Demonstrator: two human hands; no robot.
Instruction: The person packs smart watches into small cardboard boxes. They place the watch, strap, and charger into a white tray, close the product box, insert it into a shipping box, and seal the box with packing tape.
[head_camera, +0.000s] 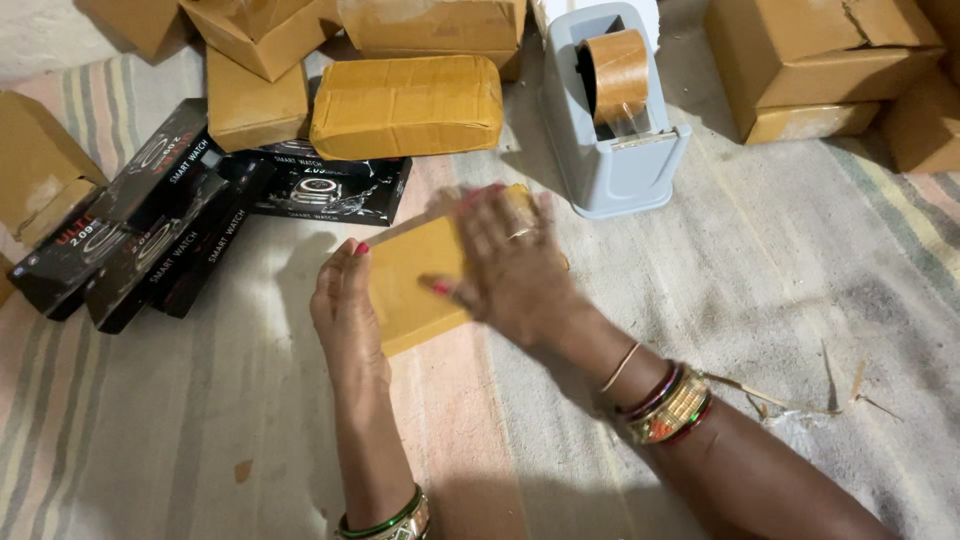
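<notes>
1. Holding a small tan package (415, 285) between both hands, the person keeps it just above a striped floor mat (170, 420), near the middle of the view.
2. Left hand (345, 300) stands upright against the package's left edge, fingers straight and thumb behind, a flat bracing grip on that side.
3. Right hand (510, 265) lies spread over the package's top and right part, palm down, fingers wide and pressed on the brown surface; it is blurred, so I cannot tell whether the fingertips curl round the far edge.
4. Open room: the mat is bare to the left of and below the left hand, and wide bare cloth lies to the right of the right forearm.
5. Edges: a grey tape dispenser (615, 130) stands just beyond the right hand's fingertips, near but apart. Black rectangular product boxes (160, 235) lie fanned to the left, well clear of the left hand, with one more black box (330, 190) just behind the package.
6. A taped brown parcel (408, 105) rests behind that box; plain cardboard cartons (815, 65) crowd the far right corner.
7. Materials: the package looks smooth and slightly glossy, wrapped in brown tape; the dispenser is hard plastic with a brown tape roll (617, 75); the mat is woven cloth with faded stripes and a scuffed grey patch.
8. Thin strips of scrap (800, 405) lie on the mat right of the right wrist.
</notes>
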